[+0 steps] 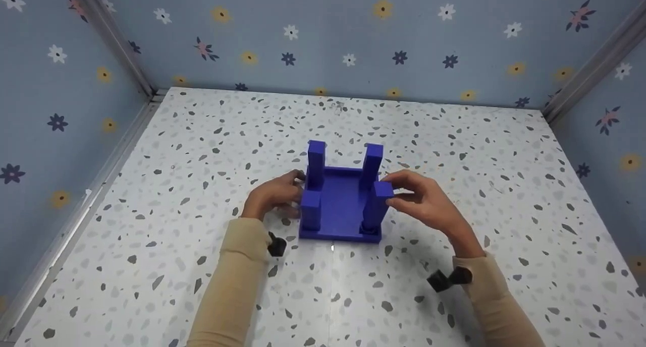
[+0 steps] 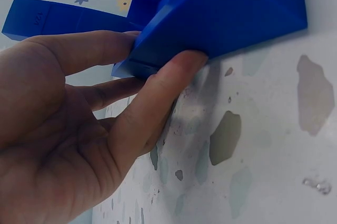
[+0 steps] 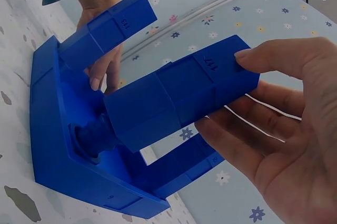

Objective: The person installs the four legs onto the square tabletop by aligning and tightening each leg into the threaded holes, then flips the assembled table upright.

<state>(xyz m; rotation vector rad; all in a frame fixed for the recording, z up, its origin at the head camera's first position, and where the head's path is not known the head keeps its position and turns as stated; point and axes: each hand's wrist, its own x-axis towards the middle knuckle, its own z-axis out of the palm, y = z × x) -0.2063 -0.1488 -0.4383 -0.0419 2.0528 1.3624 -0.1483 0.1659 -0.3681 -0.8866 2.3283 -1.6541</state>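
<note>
A blue toy table lies upside down, its tabletop (image 1: 343, 208) flat on the surface and several square legs pointing up. My left hand (image 1: 275, 193) grips the tabletop's left edge, thumb and fingers against its side in the left wrist view. At the near right corner, my right hand (image 1: 426, 200) pinches the upper part of a table leg (image 3: 184, 95) between thumb and fingers. Below that leg, a threaded end (image 3: 97, 134) shows at the corner socket, and the leg's body stands a little off the tabletop. Another leg (image 3: 108, 32), marked 113, stands at the near left corner.
Everything sits on a white speckled table (image 1: 202, 150). Blue flower-print panels (image 1: 323, 39) enclose the back and both sides, with metal posts at the corners. Black wrist mounts (image 1: 449, 279) stick out from the tan sleeves.
</note>
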